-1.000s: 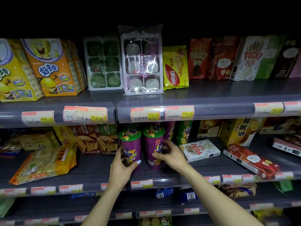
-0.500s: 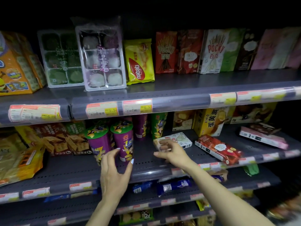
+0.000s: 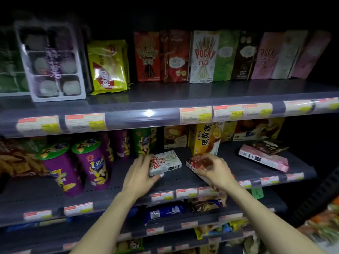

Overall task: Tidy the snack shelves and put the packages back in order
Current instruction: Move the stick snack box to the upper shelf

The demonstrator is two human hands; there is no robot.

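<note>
A white Pocky box (image 3: 166,163) lies flat on the middle shelf (image 3: 183,180). My left hand (image 3: 141,176) grips its left end, thumb under the near edge. To its right a red box (image 3: 197,161) lies flat too, and my right hand (image 3: 215,170) curls over it and holds it. Upright Pocky boxes (image 3: 203,56) stand in a row on the upper shelf (image 3: 165,99). Two purple snack cups (image 3: 77,165) stand at the left of the middle shelf.
A pink box with a brown one on top (image 3: 264,156) lies flat at the right of the middle shelf. A yellow cake box (image 3: 205,140) stands behind my hands. A clear mochi tray (image 3: 53,61) and a yellow wafer bag (image 3: 108,66) stand upper left. More packs fill the lower shelves (image 3: 165,211).
Both hands left the purple cups and moved right. The left hand now grips the white Pocky box and the right hand holds the red box. The view panned right.
</note>
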